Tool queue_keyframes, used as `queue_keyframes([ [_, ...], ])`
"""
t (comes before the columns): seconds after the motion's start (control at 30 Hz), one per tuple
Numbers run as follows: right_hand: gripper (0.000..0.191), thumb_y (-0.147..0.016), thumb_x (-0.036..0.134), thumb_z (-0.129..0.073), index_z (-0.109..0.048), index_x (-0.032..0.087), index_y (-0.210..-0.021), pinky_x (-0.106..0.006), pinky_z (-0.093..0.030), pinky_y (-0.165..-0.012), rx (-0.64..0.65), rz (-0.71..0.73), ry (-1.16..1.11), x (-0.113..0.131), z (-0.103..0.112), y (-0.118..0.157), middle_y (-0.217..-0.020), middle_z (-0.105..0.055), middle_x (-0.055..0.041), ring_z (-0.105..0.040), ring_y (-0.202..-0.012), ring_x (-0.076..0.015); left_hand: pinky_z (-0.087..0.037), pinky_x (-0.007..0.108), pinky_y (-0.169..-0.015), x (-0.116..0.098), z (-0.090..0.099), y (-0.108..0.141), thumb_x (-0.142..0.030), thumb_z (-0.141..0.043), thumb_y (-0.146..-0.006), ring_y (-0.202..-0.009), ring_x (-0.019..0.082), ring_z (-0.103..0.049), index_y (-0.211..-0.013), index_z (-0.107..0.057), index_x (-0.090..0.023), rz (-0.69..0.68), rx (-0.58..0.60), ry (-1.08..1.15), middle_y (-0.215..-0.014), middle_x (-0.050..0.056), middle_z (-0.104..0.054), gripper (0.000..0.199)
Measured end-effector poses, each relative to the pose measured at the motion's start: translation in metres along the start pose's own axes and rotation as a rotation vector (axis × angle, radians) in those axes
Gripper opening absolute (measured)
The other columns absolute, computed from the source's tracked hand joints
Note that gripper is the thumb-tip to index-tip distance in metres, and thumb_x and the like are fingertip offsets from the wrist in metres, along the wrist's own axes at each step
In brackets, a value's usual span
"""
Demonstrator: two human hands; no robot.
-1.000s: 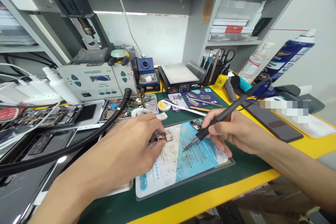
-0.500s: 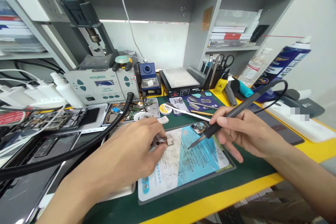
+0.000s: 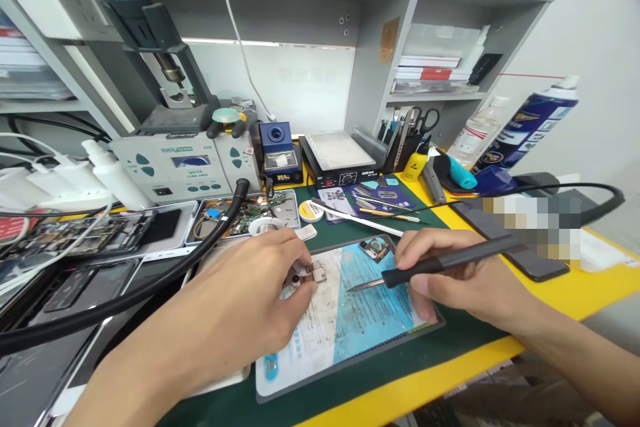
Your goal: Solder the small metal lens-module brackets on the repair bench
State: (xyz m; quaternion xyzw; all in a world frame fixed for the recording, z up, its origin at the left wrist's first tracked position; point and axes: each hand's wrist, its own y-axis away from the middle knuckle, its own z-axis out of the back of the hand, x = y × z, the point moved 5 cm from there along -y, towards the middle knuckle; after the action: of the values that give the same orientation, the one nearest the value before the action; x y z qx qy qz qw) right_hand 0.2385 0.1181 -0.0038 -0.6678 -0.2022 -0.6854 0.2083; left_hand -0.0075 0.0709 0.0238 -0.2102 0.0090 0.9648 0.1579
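Observation:
My left hand [image 3: 245, 287] is closed, thumb and fingers pinching a small phone part [image 3: 318, 273] with a pale metal piece and a dark round spot; much of it is hidden by the fingers. It sits over the left side of a white-and-blue printed work mat [image 3: 370, 327]. My right hand [image 3: 460, 273] grips a black soldering iron [image 3: 440, 267] like a pen. The iron's tip points left over the blue area, apart from the phone part. Behind the iron, a small black module with a round centre [image 3: 376, 249] lies at the mat's far edge.
A thick black hose [image 3: 150, 290] crosses the left side above phone shells. A tray of circuit boards [image 3: 287, 207], a hot-air station [image 3: 183, 167] and a heating plate [image 3: 340, 150] stand behind. A white stick-like tool [image 3: 357, 217] lies near my right hand. The iron's cord [image 3: 545, 185] loops rightward.
My right hand has turned the soldering iron lower and flatter, its tip shifting slightly left. The cord now loops wider to the right. My left hand keeps its pinch; the whole view has shifted slightly.

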Motion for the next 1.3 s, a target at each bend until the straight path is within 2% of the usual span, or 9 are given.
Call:
queue_keyframes([
  [0.17, 0.016, -0.074, 0.007, -0.081, -0.074, 0.019, -0.081, -0.022, -0.054, -0.043, -0.004, 0.005, -0.002, 0.0018, -0.0047, -0.0002, -0.073, -0.066, -0.0007, -0.068, -0.047, -0.0148, -0.049, 0.037, -0.08, -0.0014, 0.0014, -0.0012, -0.038, -0.056, -0.096, -0.096, 0.026, -0.068, -0.098, -0.07, -0.027, -0.004, 0.007, -0.007, -0.104, 0.003, -0.073, 0.018],
  [0.37, 0.01, -0.081, 0.01, -0.079, -0.078, 0.019, -0.084, -0.022, -0.056, -0.047, 0.006, 0.081, 0.081, 0.0061, -0.0074, 0.0037, -0.082, -0.064, -0.0019, -0.068, -0.051, -0.0125, -0.047, 0.038, -0.08, 0.0009, 0.0008, -0.0006, -0.039, -0.055, -0.097, -0.095, 0.025, -0.067, -0.096, -0.068, -0.029, 0.008, 0.009, -0.02, -0.103, 0.0, -0.072, 0.017],
  [0.7, 0.02, -0.078, 0.002, -0.077, -0.08, 0.021, -0.083, -0.02, -0.056, -0.047, 0.008, 0.067, 0.057, 0.0066, -0.0063, 0.0023, -0.081, -0.064, 0.0008, -0.069, -0.051, -0.011, -0.044, 0.039, -0.081, 0.0027, -0.002, -0.0019, -0.04, -0.054, -0.098, -0.098, 0.025, -0.067, -0.098, -0.068, -0.029, -0.016, 0.012, -0.004, -0.103, 0.0, -0.071, 0.018],
  [1.3, 0.02, -0.076, 0.002, -0.076, -0.079, 0.021, -0.082, -0.02, -0.054, -0.041, -0.01, 0.053, 0.02, 0.0014, -0.0058, 0.0006, -0.071, -0.067, 0.0007, -0.069, -0.047, -0.0138, -0.043, 0.039, -0.081, 0.003, -0.0031, -0.0004, -0.04, -0.053, -0.099, -0.095, 0.023, -0.065, -0.1, -0.068, -0.03, -0.046, -0.013, -0.016, -0.101, -0.002, -0.069, 0.018],
])
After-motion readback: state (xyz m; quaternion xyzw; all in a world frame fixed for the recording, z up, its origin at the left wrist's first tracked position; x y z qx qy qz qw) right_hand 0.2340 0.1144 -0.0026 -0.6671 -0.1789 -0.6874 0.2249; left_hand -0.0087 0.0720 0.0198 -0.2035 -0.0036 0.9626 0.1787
